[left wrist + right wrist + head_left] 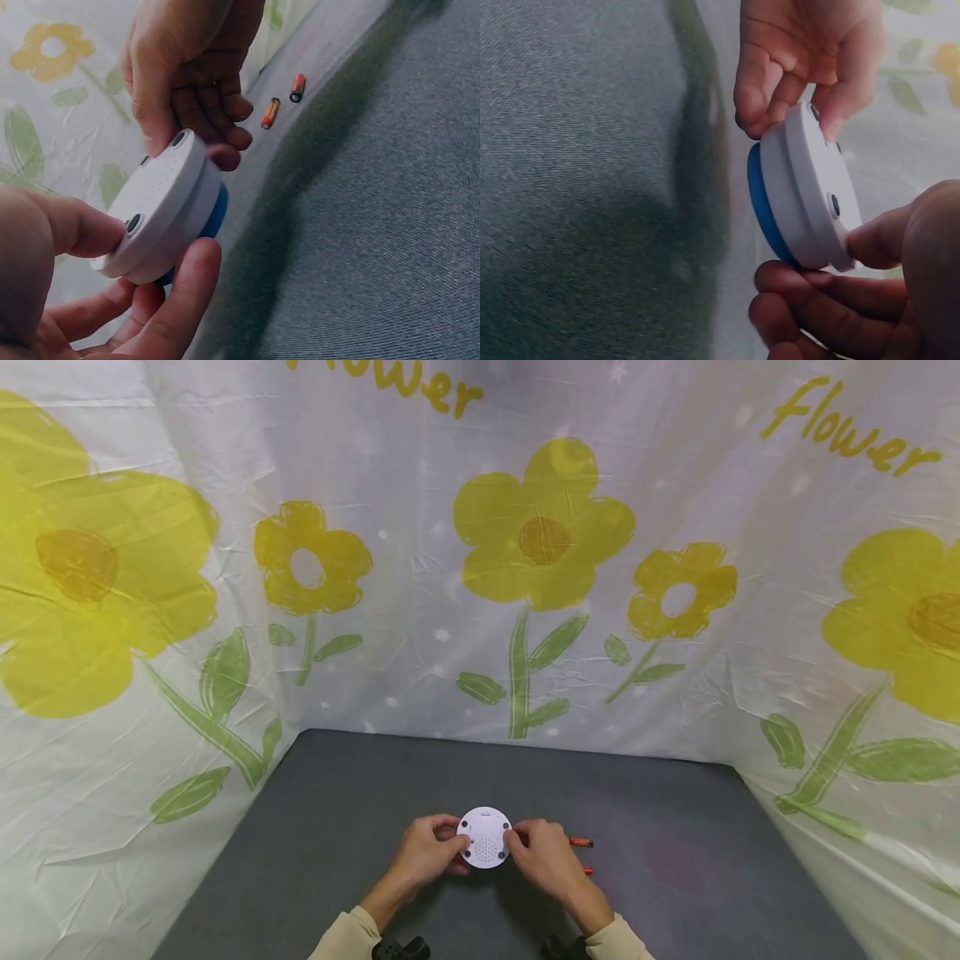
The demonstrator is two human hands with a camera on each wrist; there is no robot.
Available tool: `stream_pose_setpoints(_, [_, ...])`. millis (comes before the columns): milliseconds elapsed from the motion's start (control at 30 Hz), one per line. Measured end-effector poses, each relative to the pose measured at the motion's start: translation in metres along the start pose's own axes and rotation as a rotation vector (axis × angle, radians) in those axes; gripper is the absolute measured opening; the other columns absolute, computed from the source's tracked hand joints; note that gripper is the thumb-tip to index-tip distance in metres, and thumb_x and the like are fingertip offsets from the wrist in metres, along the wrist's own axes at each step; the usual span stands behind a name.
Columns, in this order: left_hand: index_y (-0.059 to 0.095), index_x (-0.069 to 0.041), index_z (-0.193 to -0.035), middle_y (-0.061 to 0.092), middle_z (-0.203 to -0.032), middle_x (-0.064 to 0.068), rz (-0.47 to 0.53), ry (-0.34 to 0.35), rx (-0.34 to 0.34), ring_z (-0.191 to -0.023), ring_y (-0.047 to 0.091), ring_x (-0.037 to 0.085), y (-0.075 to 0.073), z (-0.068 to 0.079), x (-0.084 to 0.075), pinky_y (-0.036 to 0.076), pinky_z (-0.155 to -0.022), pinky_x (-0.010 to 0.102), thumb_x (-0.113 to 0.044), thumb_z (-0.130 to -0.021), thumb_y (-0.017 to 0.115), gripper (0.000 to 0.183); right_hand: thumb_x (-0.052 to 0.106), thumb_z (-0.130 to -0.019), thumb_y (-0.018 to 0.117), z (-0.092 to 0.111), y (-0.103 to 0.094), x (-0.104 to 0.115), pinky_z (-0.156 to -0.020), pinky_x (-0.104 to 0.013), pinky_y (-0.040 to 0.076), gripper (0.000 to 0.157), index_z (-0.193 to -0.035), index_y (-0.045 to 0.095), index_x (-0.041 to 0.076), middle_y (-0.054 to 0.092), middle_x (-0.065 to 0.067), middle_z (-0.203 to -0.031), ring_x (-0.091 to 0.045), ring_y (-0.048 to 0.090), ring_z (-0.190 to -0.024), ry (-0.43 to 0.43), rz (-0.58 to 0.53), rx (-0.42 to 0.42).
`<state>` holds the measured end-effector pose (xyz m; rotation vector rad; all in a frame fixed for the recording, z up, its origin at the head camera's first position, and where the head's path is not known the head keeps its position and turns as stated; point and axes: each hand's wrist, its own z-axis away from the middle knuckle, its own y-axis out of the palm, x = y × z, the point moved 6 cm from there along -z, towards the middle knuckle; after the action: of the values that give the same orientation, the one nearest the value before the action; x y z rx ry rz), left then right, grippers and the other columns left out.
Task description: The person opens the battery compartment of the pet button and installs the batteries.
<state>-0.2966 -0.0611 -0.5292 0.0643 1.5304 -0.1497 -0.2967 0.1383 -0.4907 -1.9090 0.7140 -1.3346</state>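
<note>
A round white plastic device (485, 837) is held up between both hands, its underside with dark round feet and a patch of small holes facing up. In the left wrist view the device (161, 202) shows a blue band (217, 210) on its lower side. My left hand (427, 852) grips its left edge, thumb on the upper face and fingers beneath. The right hand (546, 857) pinches the opposite edge, its thumb (881, 238) on the face and fingers curled by the blue side. Two red batteries (271, 112) lie beyond the right hand.
The dark grey table (390, 777) spreads around the hands. Flower-printed white cloth (405, 635) hangs along its back and both sides. In the head view, one battery (581, 842) lies partly behind the right hand.
</note>
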Motion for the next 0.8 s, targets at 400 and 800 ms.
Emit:
stream_pose_setpoints(400, [0.063, 0.018, -0.124, 0.078, -0.091, 0.015, -0.020, -0.115, 0.035, -0.070, 0.079, 0.022, 0.003, -0.005, 0.022, 0.070, -0.062, 0.039, 0.001, -0.091, 0.071, 0.038, 0.023, -0.100, 0.070, 0.005, 0.015, -0.011, -0.055, -0.028, 0.041, 0.017, -0.089, 0.081, 0.014, 0.063, 0.006, -0.073, -0.012, 0.053, -0.067, 0.081, -0.020, 0.097])
stream_pose_setpoints(800, [0.065, 0.018, -0.117, 0.080, -0.090, 0.015, 0.005, -0.125, 0.050, -0.072, 0.079, 0.023, 0.002, -0.003, 0.024, 0.070, -0.063, 0.039, 0.001, -0.093, 0.070, 0.030, 0.022, -0.100, 0.069, 0.008, 0.021, -0.015, -0.054, -0.026, 0.041, 0.019, -0.087, 0.080, 0.015, 0.064, 0.007, -0.072, -0.010, 0.053, -0.066, 0.086, -0.048, 0.082])
